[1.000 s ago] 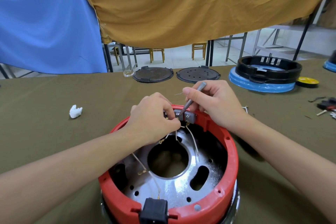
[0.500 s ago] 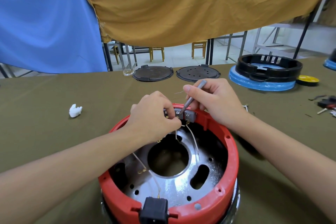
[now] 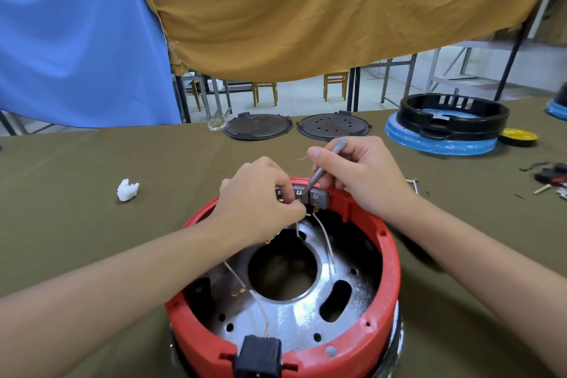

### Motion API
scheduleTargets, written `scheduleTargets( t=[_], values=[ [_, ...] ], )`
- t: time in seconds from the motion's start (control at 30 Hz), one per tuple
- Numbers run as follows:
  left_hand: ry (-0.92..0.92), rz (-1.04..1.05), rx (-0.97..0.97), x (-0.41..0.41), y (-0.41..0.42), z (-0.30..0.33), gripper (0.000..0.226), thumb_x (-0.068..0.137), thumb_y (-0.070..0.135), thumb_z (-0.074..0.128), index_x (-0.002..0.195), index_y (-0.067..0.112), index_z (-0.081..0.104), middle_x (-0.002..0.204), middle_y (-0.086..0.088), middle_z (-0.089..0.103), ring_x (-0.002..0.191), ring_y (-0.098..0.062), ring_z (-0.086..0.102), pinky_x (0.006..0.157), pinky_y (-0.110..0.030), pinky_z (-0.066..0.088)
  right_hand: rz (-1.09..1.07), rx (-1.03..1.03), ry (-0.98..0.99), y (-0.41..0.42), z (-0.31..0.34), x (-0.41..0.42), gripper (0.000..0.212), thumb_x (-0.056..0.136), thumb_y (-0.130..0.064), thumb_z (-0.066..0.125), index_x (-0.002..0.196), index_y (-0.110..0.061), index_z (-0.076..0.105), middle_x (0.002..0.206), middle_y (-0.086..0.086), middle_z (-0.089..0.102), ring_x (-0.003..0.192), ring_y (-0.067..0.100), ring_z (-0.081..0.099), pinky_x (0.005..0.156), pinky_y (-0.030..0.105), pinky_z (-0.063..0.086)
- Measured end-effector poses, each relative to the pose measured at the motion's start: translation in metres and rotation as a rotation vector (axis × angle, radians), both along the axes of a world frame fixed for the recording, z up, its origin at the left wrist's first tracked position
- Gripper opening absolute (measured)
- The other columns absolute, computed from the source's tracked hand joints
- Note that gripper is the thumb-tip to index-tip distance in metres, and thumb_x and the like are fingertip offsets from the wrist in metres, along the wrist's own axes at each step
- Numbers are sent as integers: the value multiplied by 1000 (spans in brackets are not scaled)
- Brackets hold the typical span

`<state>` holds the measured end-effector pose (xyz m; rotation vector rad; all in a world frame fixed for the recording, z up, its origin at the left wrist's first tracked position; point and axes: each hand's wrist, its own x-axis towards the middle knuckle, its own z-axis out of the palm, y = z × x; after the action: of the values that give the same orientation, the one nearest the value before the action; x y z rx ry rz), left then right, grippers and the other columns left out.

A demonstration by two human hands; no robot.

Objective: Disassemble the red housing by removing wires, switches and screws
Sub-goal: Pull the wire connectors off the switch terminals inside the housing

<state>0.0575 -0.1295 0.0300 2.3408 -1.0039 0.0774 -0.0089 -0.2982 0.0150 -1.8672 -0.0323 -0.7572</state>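
Note:
The round red housing (image 3: 388, 282) stands open side up on the olive cloth, a silver metal plate (image 3: 302, 313) inside it. Grey switch blocks (image 3: 319, 202) sit on its far rim, thin white wires (image 3: 325, 239) running down from them. My left hand (image 3: 260, 196) pinches a wire end at the switches. My right hand (image 3: 365, 175) grips a grey screwdriver (image 3: 325, 164), its tip touching the middle switch block. A black socket (image 3: 260, 356) is clipped to the near rim, a wire leading to it.
A white crumpled tissue (image 3: 127, 190) lies left on the cloth. Two dark round lids (image 3: 257, 130) (image 3: 333, 127) lie at the far edge. A black ring on a blue base (image 3: 445, 132) and a yellow disc (image 3: 518, 136) sit far right. Small loose parts (image 3: 549, 181) lie at the right edge.
Both hands stay at the far rim switches. The screwdriver tip and the left fingers have shifted only slightly; the housing has not moved.

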Motion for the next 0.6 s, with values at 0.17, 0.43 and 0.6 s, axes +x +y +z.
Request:
scheduleTargets(
  t=[0.17, 0.43, 0.6],
  values=[
    [-5, 1, -2, 0, 0, -1, 15, 71, 29, 73, 60, 24, 65, 100, 16, 55, 97, -15, 55, 91, -49, 46, -27, -31, -19, 1, -1, -2, 31, 93, -31, 69, 69, -12, 70, 57, 5, 68, 50, 7, 57, 52, 18, 44],
    [-19, 4, 5, 1, 0, -1, 15, 72, 31, 72, 60, 24, 64, 101, 16, 54, 97, -15, 55, 91, -48, 46, -27, -6, 6, 2, 1, -1, 32, 95, -26, 68, 71, -4, 69, 52, -1, 64, 46, 3, 53, 51, 14, 42],
    [-27, -5, -1, 1, 0, -2, 16, 72, 31, 72, 61, 24, 63, 99, 15, 55, 96, -15, 55, 90, -47, 47, -35, 10, 12, 3, 1, -1, 32, 95, -27, 68, 72, -3, 69, 54, 2, 65, 48, 6, 54, 51, 16, 43]
  ],
)
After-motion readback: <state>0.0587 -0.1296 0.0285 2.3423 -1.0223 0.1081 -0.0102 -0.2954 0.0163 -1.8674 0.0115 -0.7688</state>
